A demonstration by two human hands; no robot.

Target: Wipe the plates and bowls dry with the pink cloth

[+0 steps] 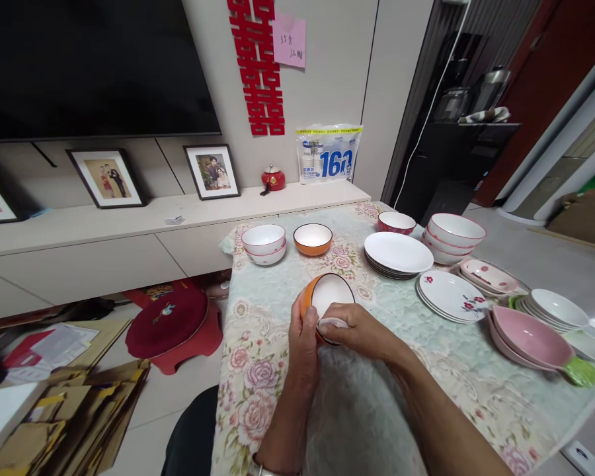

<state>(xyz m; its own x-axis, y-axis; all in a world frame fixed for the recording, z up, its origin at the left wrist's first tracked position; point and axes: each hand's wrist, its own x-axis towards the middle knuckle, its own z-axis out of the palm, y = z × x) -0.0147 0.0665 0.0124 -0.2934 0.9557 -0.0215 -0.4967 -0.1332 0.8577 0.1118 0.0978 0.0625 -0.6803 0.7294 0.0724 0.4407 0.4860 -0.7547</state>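
An orange bowl (331, 289) with a white inside and dark rim is held tilted above the table, its opening facing me. My left hand (303, 337) grips its left side, thumb over the rim. Inside the lower part of the bowl, my right hand (359, 328) holds a small white pad or cloth (334, 323) against the wall. Beyond the hands, another orange bowl (313, 238) sits upright on the table, with two stacked white bowls (264, 241) to its left.
The flowered tablecloth (258, 390) also bears white plates (398, 252), flowered plates (451, 295), stacked large bowls (453, 235) and pink dishes (530, 336) at right. A red stool (168, 324) stands left. Behind are a cabinet (89, 231) and a plastic bag (328, 155).
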